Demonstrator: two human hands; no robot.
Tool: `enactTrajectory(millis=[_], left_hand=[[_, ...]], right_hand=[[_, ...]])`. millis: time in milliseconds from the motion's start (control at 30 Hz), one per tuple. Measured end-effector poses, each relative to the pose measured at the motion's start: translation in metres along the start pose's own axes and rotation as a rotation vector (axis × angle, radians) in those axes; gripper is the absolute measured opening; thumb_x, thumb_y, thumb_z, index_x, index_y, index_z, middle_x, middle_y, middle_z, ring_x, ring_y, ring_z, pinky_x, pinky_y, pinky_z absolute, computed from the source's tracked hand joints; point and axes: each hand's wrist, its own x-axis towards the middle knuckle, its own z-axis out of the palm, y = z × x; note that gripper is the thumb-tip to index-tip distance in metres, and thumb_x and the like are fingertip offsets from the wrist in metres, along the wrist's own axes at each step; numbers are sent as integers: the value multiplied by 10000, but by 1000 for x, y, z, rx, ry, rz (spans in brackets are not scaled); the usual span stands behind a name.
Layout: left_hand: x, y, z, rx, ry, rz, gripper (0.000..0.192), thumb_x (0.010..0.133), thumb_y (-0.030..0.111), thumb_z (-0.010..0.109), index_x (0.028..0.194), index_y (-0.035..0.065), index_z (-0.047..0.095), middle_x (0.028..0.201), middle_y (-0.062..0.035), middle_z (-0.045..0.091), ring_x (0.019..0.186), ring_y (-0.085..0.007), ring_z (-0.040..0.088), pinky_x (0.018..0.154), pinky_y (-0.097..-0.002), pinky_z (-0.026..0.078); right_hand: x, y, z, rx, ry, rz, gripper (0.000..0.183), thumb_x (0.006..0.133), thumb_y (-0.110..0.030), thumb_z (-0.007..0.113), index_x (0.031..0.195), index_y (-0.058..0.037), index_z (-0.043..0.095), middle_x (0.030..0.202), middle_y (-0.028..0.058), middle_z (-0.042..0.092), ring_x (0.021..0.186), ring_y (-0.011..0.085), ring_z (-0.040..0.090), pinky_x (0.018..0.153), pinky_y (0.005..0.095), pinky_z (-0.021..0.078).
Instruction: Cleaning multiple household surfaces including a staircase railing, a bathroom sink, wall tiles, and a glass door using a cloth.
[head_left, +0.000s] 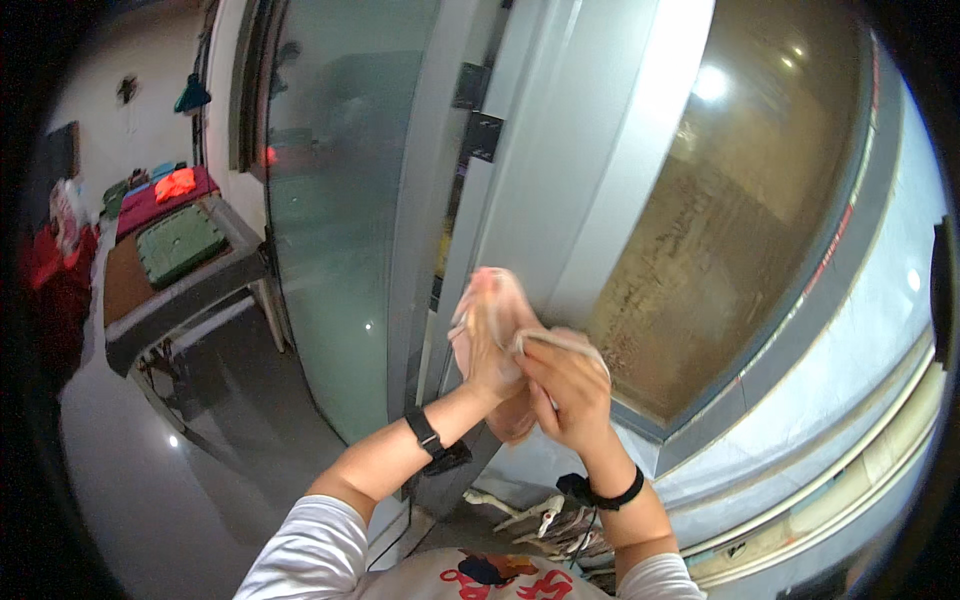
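A pink cloth is bunched between my two hands in front of a grey door frame, beside a large glass pane. My left hand lies against the cloth, its fingers blurred and partly covered by it. With bent fingers, my right hand grips the cloth's edge close by on the right. Part of the cloth hangs below the hands. Each wrist wears a black band. Whether the cloth touches the frame or the pane, I cannot tell.
A frosted glass door panel stands to the left. Beyond it, a table holds a green plastic case and an orange cloth. Below my hands are white pipes with a tap. Pale pipes run along the right wall.
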Motion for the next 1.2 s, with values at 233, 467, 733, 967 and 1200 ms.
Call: enactTrajectory(millis=[233,467,733,967,1200], left_hand=[[8,-28,-6,231,-18,233,634,827,276,562,1382,71,334,1473,-150,243,1371,-312,207,1111,-428,171],[-149,-93,9,270,-199,-79,674,866,291,517,1417,28,231,1480,-180,195,1372,-312,188,1125,-388,151],[-7,-13,-21,59,-84,-39,614,916,224,399,1429,-13,159,1492,-173,170,1391,-273,148,1127,-339,116],[8,-58,-18,144,295,-131,620,908,289,465,1421,48,213,1233,-113,467,1115,-255,473,942,-358,356],[-48,-82,-60,-1047,683,-337,632,953,257,423,1447,53,85,1446,-90,269,1294,-203,310,1106,-290,201]], right_hand=[[11,15,18,-140,-100,-26,444,708,-72,640,1144,-33,568,1159,132,575,1022,285,584,839,351,474],[-14,16,14,-56,-70,2,388,693,-46,622,1081,-40,599,1081,101,625,923,236,626,772,322,512],[-1,39,23,-339,218,1,352,714,-62,625,1066,-68,624,1223,132,535,1154,318,503,859,377,427],[-9,53,40,-408,246,26,319,689,-76,563,992,-93,664,1234,61,562,1188,269,448,872,341,366],[-8,53,43,-375,231,8,297,666,-90,555,942,-102,664,1191,29,600,1200,239,415,862,318,316]])
